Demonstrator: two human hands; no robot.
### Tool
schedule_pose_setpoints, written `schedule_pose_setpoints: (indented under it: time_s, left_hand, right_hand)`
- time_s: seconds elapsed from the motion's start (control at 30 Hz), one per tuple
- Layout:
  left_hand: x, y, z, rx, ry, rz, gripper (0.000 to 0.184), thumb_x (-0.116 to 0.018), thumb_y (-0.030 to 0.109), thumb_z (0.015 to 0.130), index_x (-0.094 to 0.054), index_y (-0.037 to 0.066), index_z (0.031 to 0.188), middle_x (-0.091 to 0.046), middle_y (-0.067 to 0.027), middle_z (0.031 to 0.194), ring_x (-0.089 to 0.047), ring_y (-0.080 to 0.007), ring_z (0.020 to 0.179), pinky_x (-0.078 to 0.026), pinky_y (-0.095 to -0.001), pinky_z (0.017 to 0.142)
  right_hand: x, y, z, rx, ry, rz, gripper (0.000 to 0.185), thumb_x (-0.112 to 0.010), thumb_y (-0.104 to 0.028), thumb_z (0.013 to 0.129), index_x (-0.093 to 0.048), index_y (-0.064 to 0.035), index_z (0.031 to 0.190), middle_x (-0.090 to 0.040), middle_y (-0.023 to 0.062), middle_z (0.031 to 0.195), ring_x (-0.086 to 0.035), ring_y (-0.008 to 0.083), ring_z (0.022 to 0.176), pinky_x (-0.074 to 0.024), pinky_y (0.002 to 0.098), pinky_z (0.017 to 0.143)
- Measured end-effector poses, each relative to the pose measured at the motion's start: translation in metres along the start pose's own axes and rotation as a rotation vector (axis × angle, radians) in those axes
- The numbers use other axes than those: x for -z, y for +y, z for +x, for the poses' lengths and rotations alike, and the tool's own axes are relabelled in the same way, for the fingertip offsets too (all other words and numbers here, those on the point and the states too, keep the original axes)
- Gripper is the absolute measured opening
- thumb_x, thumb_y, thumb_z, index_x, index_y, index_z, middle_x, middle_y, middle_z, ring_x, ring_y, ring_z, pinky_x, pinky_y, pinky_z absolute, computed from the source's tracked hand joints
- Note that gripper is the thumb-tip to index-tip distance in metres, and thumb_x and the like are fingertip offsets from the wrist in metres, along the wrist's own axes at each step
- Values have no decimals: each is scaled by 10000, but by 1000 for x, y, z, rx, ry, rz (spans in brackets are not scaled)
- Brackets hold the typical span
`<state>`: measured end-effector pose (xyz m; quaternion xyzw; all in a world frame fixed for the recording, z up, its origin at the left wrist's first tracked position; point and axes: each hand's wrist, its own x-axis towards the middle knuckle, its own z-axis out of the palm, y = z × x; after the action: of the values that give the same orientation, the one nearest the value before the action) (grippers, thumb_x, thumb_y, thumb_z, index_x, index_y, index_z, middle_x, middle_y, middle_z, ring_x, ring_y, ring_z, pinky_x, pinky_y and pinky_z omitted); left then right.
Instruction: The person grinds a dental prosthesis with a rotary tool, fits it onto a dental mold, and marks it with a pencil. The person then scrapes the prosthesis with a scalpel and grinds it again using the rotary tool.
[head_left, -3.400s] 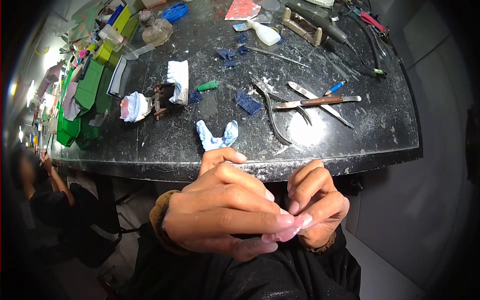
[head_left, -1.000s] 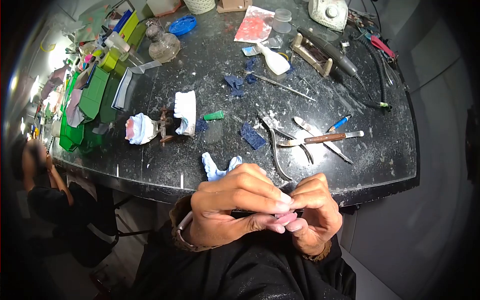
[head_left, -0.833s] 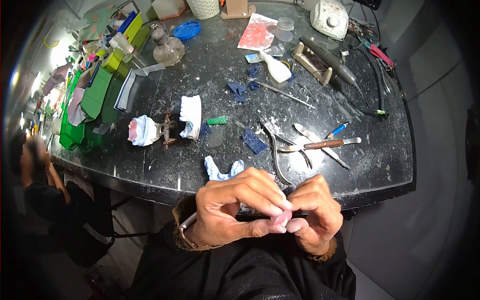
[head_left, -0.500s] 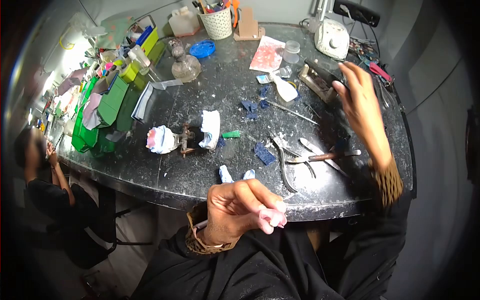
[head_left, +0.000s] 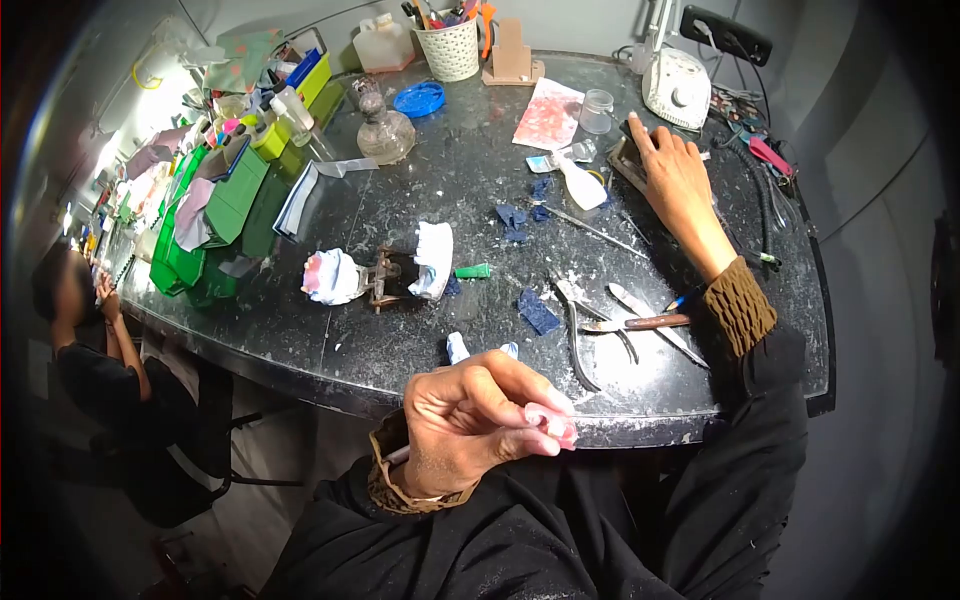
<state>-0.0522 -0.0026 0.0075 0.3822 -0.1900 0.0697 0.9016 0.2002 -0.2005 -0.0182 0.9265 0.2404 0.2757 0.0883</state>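
Note:
My left hand [head_left: 470, 420] is closed in a pinch at the front edge of the bench. Between its thumb and fingers is a small pink denture piece [head_left: 557, 428] with whitish teeth. My right hand [head_left: 680, 185] lies palm down over a worn metal block [head_left: 627, 168] at the back right, its index finger stretched forward. Whatever is under the palm is hidden. Beyond my left hand, an articulator [head_left: 381, 278] carries white plaster dental models [head_left: 432, 260]. Pliers [head_left: 573, 330] and a wood-handled knife [head_left: 645, 323] lie between my hands.
A glass spirit lamp [head_left: 385, 135] and a blue lid [head_left: 419, 98] stand toward the back. Green boxes [head_left: 235, 195] crowd the left. A white control unit [head_left: 677, 90] sits at the back right. Another person [head_left: 100, 370] is at the far left.
My right hand has moved leftward and down onto the metal block. My left hand still pinches the denture piece, now turned slightly. The whole view has shifted a little.

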Motion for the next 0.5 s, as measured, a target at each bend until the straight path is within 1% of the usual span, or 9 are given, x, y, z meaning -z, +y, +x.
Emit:
schedule_pose_setpoints:
  time_s: [0.03,0.13,0.2,0.27,0.3,0.4,0.43,0.47,0.5]
  left_hand:
    - [0,0,0,-5,11,30,159,-676,-133,707,-563,-31,754,-604,-229,928,-661,-250,837,-591,-358,730]
    - [-2,2,2,-11,40,104,141,-666,-138,717,-577,-40,767,-603,-224,935,-658,-258,856,-585,-365,754]
    - [-3,4,4,9,51,139,131,-658,-144,720,-591,-48,778,-603,-219,942,-656,-263,864,-581,-369,766]
    - [-1,3,5,-1,50,135,128,-651,-148,721,-606,-52,792,-602,-213,947,-653,-267,872,-580,-379,773]
    - [0,2,5,-5,50,132,128,-648,-150,721,-614,-54,799,-602,-210,950,-652,-269,876,-580,-384,777]
    - [4,3,9,8,47,176,137,-656,-152,712,-625,-57,806,-601,-201,943,-652,-273,870,-582,-399,778]
    - [6,2,10,-2,50,170,139,-661,-149,709,-628,-57,808,-600,-198,939,-653,-274,867,-583,-403,776]
    - [7,0,12,-10,53,165,142,-665,-146,707,-630,-56,810,-600,-196,935,-653,-274,865,-585,-407,774]
    - [8,-1,13,-15,56,160,144,-670,-144,705,-632,-56,813,-600,-193,931,-653,-275,862,-586,-411,771]
  right_hand:
    - [2,0,-1,3,73,45,632,-572,6,734,-382,-70,1333,-551,136,926,-583,250,855,-437,357,693]
    - [21,-5,-1,-145,176,245,601,-560,-5,764,-379,-83,1331,-543,148,917,-596,288,791,-492,392,648]
    - [38,-4,-2,-163,297,349,430,-530,-141,879,-417,-118,1294,-599,171,903,-626,318,680,-517,403,584]
    - [55,-4,-2,-196,373,412,354,-523,-213,907,-460,-115,1242,-626,156,808,-630,305,650,-509,390,576]
    - [65,-6,-3,-206,384,445,310,-519,-239,916,-490,-108,1195,-612,142,713,-623,287,625,-480,383,545]
    - [85,-10,-13,-203,339,555,273,-521,-186,913,-509,-79,1164,-582,137,678,-581,262,568,-436,355,531]
    - [91,-12,-15,-183,321,656,242,-509,-129,908,-527,-55,1138,-545,130,649,-529,224,532,-419,312,535]
    - [96,-16,-17,-170,294,888,209,-497,-103,908,-544,-29,1099,-531,79,644,-483,151,547,-391,276,541]
    - [101,-17,-22,-169,193,1025,214,-492,-132,923,-539,-18,1098,-494,17,701,-432,96,598,-355,230,559]
